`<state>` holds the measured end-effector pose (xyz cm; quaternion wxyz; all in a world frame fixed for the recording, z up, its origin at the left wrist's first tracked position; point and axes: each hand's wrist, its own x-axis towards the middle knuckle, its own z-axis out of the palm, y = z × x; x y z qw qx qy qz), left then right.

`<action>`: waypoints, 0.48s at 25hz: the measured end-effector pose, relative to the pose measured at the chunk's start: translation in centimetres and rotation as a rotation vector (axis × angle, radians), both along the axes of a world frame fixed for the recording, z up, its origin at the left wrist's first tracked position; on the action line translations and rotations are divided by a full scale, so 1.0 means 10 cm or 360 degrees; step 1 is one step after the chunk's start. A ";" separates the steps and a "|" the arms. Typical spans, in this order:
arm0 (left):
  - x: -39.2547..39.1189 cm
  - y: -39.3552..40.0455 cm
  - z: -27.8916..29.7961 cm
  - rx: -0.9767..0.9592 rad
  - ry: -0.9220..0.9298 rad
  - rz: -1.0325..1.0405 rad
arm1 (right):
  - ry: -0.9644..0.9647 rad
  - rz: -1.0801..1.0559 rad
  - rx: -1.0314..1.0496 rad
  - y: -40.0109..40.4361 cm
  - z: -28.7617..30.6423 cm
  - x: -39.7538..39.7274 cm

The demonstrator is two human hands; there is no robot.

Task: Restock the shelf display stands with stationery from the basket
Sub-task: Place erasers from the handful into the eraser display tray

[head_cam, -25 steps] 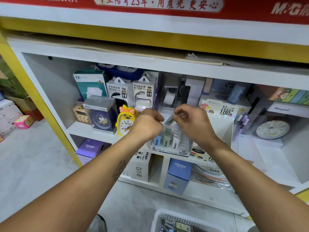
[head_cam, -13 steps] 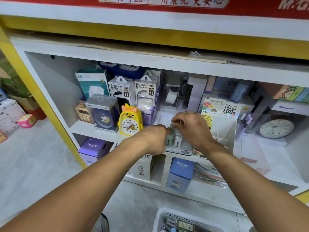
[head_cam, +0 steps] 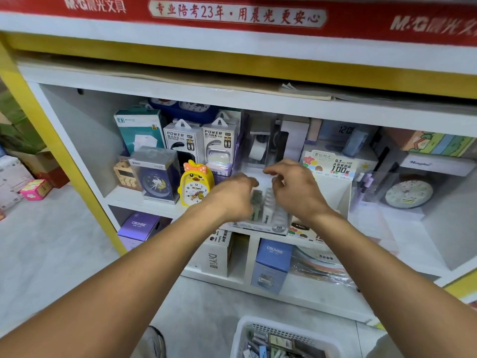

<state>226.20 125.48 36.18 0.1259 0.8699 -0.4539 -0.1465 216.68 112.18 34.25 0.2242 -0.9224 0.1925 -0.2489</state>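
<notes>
Display stand [head_cam: 260, 226]: clear, rows of small upright packs, between both hands.
Left hand [head_cam: 232, 197]: curled, grip unclear.
Right hand [head_cam: 296, 189]: fingers loosely curled, holding nothing visible.

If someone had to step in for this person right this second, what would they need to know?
Left hand: fingers curled at the display stand; whether it holds a pack is hidden.
Right hand: hovering above the stand, fingers loosely curled, nothing visible in them.
The stand sits on the shelf edge beside the yellow duck clock, with small packs standing upright in its slots.
The white basket on the floor below holds more stationery.
Done: some packs are slotted in.
Left: fetch more from the basket and fill the stands.
</notes>
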 end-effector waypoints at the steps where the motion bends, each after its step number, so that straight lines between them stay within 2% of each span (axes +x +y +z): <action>1: -0.05 -0.04 0.06 -0.0042 -0.0001 0.0072 | 0.0055 -0.0007 0.0044 0.05 0.08 -0.06; 4: -0.38 -0.19 0.17 -0.0116 -0.0124 0.0151 | 0.0420 -0.0038 0.0108 0.19 0.30 -0.30; 7: -0.85 -0.21 0.15 -0.0300 -0.0248 0.0093 | 0.0477 -0.0132 0.0091 0.30 0.39 -0.68; 9: -1.17 -0.11 -0.07 -0.0304 -0.0093 -0.0047 | 0.0559 -0.0147 0.0129 0.36 0.20 -1.03; 12: -1.54 0.08 -0.77 0.0155 0.0361 -0.0258 | 0.1007 -0.0007 0.0444 0.48 -0.51 -1.54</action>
